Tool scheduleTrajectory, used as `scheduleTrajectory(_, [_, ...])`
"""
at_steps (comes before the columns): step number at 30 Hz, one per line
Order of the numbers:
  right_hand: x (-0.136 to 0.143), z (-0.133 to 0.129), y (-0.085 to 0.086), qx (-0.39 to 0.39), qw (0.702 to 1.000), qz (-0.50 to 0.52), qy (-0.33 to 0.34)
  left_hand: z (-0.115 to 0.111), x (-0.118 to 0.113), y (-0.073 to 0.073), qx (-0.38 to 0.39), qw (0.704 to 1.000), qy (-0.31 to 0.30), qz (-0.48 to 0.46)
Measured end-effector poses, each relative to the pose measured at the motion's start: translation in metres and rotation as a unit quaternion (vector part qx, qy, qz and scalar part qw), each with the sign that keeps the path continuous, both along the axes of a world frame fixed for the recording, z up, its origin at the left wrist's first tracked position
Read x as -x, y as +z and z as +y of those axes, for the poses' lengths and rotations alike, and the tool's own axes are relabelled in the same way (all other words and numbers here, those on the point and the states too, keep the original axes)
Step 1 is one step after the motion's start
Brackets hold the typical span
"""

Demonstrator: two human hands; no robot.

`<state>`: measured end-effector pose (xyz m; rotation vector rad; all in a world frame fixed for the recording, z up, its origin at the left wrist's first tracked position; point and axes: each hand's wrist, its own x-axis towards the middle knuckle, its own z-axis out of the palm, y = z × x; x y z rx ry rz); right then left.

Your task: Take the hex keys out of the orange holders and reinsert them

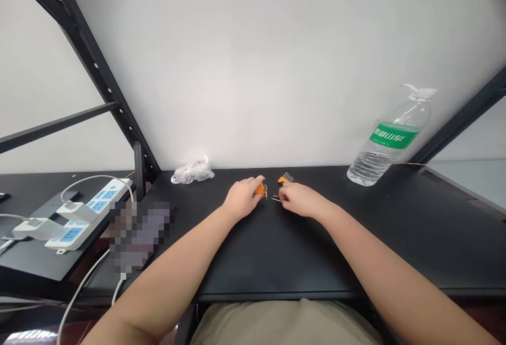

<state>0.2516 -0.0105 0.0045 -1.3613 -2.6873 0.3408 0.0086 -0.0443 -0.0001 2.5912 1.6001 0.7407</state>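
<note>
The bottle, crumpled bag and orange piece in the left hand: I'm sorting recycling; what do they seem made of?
The bottle looks like clear, glossy plastic: see-through, with rippled walls. The crumpled bag seems thin plastic film, being translucent and wrinkled with shiny highlights. The orange piece is probably plastic, from its even colour; finish unclear.

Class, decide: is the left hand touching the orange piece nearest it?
Touching. The head view shows the left hand with its fingers closed on the orange piece, no gap between them.
</note>
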Motion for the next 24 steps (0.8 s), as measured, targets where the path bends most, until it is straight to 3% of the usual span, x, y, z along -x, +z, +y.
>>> scheduleTrajectory(18, [0.011, -0.011, 0.002, -0.098, 0.992, -0.075, -0.014, 0.0, 0.002, 0.002, 0.02, 1.0, -0.01, -0.014])
scheduleTrajectory(24, [0.007, -0.008, 0.007, -0.087, 0.996, -0.006, -0.032, 0.002, 0.002, -0.001, 0.021, 1.0, -0.018, -0.011])
